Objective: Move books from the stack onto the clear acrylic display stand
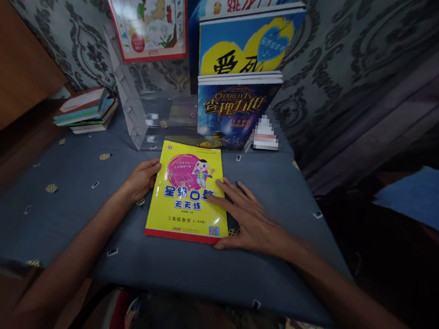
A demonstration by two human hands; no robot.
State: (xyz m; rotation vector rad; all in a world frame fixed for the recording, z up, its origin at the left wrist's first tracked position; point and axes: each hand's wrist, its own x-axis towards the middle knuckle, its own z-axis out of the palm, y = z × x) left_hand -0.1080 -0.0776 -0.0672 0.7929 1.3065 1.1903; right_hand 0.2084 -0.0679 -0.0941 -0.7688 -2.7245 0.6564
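Just in front of a clear rack [127, 98] on the desk [178, 272], about midway between the desk's left and right edges, a yellow book [182, 225] is lying cover up. The left hand [140, 178] is curling its fingers at the book's left edge; whether they are pinching it, I cannot tell. The right hand [255, 222] is spreading its fingers loosely over the right edge, thumb resting by the near corner. Toward the desk's back left corner, a book stack [87, 113] is sitting.
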